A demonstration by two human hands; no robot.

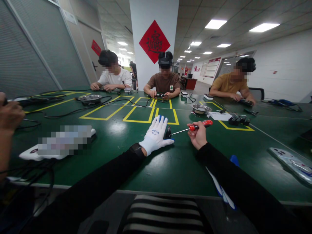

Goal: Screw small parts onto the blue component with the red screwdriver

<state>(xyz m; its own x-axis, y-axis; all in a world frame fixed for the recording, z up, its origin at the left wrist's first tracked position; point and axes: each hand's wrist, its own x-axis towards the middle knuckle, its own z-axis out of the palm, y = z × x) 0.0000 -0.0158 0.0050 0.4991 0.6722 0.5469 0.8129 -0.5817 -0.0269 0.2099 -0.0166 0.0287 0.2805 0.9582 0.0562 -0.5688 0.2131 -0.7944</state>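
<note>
My left hand, in a white work glove with blue fingertips, lies flat on the green table with its fingers stretched out and thumb apart. In the gap beside the thumb and forefinger stands a small black part with a metallic-looking top; whether the glove touches it I cannot tell. A screwdriver with a red and black handle is held in my bare right hand. Its thin shaft points left, and the tip reaches the side of the black part.
Several black parts stand at the right beside a white paper and a metal bowl. A glove lies by my right forearm. Phones rest at the right and left. Cables, yellow tape and co-workers are around the table.
</note>
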